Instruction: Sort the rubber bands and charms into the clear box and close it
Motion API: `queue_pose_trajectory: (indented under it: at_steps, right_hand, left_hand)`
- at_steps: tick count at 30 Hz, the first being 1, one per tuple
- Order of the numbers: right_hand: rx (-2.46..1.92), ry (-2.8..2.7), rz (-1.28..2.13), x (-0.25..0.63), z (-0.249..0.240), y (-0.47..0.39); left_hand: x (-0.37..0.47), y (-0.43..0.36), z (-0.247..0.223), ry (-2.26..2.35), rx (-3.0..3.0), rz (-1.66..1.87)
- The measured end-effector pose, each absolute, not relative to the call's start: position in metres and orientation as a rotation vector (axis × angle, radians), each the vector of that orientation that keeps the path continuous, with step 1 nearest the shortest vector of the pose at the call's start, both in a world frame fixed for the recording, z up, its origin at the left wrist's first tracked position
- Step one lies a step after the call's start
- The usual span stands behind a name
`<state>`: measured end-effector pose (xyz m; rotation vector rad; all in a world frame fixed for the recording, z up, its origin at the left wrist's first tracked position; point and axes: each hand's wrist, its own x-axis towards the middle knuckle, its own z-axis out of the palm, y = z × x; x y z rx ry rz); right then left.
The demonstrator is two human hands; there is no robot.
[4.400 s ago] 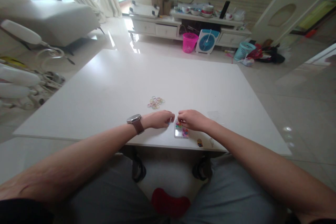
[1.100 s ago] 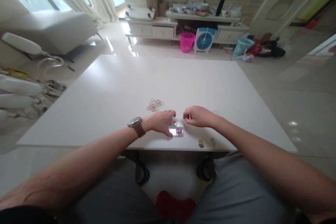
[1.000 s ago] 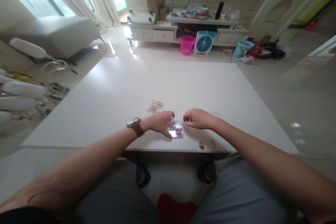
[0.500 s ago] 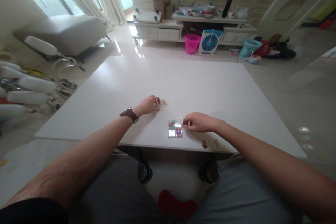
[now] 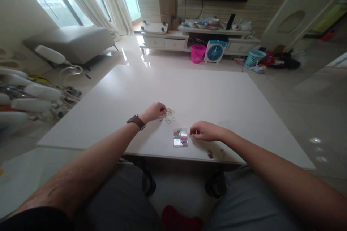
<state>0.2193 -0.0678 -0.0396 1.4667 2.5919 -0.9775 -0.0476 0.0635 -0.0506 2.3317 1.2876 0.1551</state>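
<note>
Rings (image 5: 168, 112), seemingly being picked by your curled left hand (image 5: 156, 110), call for a light pinch, while your half-curled right hand (image 5: 205, 130) rests beside the box (image 5: 180, 138), both grips' contents unclear.

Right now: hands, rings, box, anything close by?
Left hand at the rings, grip unclear. Right hand right of the box, grip unclear. Box holds coloured bits. Nearby: figure, between right hand and near table edge.

Two hands (image 5: 155, 110) (image 5: 205, 131), one watch (image 5: 137, 121), one four-compartment case (image 5: 180, 138), one small figure (image 5: 210, 154), two baskets (image 5: 198, 53) (image 5: 255, 59) and one fan (image 5: 215, 51)
</note>
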Motion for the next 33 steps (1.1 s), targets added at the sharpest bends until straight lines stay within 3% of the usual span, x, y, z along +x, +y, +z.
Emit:
queue_pose_trajectory:
  at_steps: [33]
  right_hand:
    - [1.429, 2.557, -1.015, 0.2214, -0.0437, -0.0642]
  left_hand:
    - [-0.0465, 0.0607, -0.0444, 1.247, 2.286, 0.233]
